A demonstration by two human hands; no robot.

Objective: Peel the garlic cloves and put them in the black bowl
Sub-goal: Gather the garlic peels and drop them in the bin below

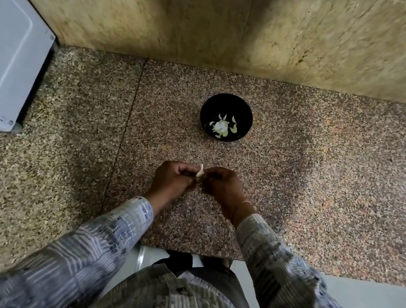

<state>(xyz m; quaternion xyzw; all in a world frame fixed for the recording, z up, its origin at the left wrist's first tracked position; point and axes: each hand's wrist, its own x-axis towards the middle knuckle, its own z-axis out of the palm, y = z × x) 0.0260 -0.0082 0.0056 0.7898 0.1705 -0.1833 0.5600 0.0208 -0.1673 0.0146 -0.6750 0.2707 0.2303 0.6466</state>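
Observation:
A small white garlic clove (200,171) is pinched between my two hands above the speckled granite counter (295,177). My left hand (172,179) holds it from the left with curled fingers, and my right hand (222,185) pinches it from the right. Only the clove's pale tip shows between the fingertips. Farther back on the counter stands the black bowl (227,106), with several pale garlic pieces (221,128) lying in its bottom. The bowl is well apart from both hands.
A white appliance (8,55) stands at the left on the counter. A tan stone wall (212,20) rises behind the bowl. The counter's front edge (185,252) runs just before my body, with pale floor at the lower right.

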